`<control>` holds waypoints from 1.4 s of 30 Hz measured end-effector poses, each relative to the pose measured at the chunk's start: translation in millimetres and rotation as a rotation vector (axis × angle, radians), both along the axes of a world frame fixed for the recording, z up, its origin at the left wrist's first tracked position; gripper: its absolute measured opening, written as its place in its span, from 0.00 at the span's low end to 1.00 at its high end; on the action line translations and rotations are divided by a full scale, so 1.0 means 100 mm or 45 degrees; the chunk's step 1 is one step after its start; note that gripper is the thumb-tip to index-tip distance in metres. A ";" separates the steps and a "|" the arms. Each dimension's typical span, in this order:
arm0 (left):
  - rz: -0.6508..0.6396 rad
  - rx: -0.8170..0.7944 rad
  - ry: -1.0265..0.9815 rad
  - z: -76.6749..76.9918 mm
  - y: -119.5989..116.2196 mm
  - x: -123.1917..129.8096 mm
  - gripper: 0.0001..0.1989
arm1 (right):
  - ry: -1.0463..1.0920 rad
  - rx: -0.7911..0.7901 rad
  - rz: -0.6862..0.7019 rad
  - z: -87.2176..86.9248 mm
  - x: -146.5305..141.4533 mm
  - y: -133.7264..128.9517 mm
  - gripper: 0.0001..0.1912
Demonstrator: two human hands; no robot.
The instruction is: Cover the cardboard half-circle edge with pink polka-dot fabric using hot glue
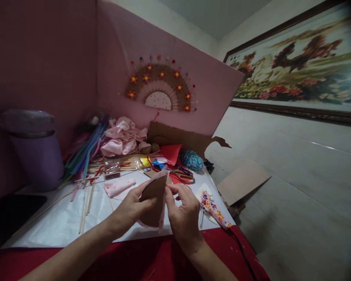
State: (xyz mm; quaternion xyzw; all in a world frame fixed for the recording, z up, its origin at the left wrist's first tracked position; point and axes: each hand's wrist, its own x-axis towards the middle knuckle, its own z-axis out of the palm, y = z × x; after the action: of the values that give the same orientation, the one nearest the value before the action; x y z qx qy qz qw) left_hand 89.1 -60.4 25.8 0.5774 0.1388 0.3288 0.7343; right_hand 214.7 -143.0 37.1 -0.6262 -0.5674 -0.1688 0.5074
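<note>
A half-round piece of brown cardboard, edged with pale pink dotted fabric, is held up in front of me. My left hand grips its left side, the thumb flat across the brown face. At the straight right edge, my right hand pinches the fabric border between thumb and fingers. Just beyond the cardboard lie scissors. A rolled pink dotted cloth rests left of it. Right of my right hand is a glue gun wrapped in flowered covering, with a black cord.
Thin wooden sticks, colourful pipe cleaners, crumpled pink fabric, blue yarn and red paper cover the table's back. A purple bin stands left. A flowered half-round decoration hangs on the pink panel.
</note>
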 end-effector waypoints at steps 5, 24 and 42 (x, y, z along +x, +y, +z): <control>0.037 0.079 0.008 0.04 -0.01 0.02 0.19 | -0.165 0.061 -0.121 -0.03 -0.02 0.03 0.05; -0.045 -0.029 -0.039 0.00 -0.01 0.00 0.23 | -0.341 0.177 -0.118 0.01 -0.05 0.02 0.05; -0.061 0.011 -0.008 0.00 -0.03 0.00 0.22 | -0.040 0.048 -0.205 0.10 0.00 0.05 0.09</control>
State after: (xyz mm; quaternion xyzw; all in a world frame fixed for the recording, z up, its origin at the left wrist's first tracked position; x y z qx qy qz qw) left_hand 89.5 -63.1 26.0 0.5825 0.1212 0.3135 0.7400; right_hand 214.7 -137.7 47.4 -0.6574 -0.5199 -0.2293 0.4949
